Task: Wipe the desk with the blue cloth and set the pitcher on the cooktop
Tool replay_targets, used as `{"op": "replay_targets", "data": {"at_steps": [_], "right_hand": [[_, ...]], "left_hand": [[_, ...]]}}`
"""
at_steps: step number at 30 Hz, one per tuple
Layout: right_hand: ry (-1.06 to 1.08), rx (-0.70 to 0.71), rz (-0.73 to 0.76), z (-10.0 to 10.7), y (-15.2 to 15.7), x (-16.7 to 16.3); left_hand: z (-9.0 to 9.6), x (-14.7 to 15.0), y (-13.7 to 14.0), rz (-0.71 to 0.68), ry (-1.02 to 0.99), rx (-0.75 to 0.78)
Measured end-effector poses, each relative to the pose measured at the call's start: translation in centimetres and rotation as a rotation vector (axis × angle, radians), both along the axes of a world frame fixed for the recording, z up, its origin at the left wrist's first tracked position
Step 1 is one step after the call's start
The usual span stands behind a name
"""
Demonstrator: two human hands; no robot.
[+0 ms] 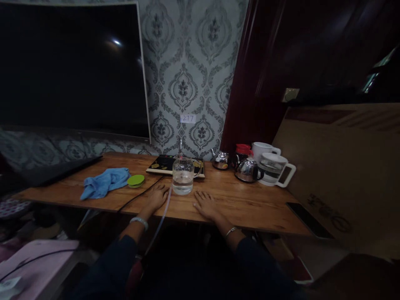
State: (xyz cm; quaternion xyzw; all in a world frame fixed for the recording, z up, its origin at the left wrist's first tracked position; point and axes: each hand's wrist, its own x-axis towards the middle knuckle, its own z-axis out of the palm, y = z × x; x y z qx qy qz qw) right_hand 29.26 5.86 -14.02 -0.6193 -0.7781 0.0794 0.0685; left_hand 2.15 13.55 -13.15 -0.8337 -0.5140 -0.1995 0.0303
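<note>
A clear glass pitcher (183,180) with some water in it stands upright on the wooden table (237,208), its handle toward the right. To its left, my left hand (157,197) lies flat on the wood, fingers stretched out and holding nothing. A clear tube (165,214) runs past that hand and down over the table's front edge. My right hand (206,204) rests palm down to the right of the pitcher, fingers apart. Behind the pitcher sits a black induction cooktop (162,164) with a gold flower pattern, and a curved metal spout (180,146) rises there.
On the left lie a blue cloth (105,183) and a green round lid (136,180). Metal teapots (246,171) and white-handled glass kettles (271,170) crowd the right. A phone (308,218) lies by a large cardboard box (350,175). A black cord (137,196) crosses the front edge.
</note>
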Motion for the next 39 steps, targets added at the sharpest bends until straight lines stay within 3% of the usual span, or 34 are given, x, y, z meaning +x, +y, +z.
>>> {"op": "replay_targets", "data": {"at_steps": [39], "right_hand": [[-0.004, 0.002, -0.003, -0.03, -0.01, 0.01]], "left_hand": [[0.31, 0.1, -0.32, 0.018, 0.022, -0.024]]}}
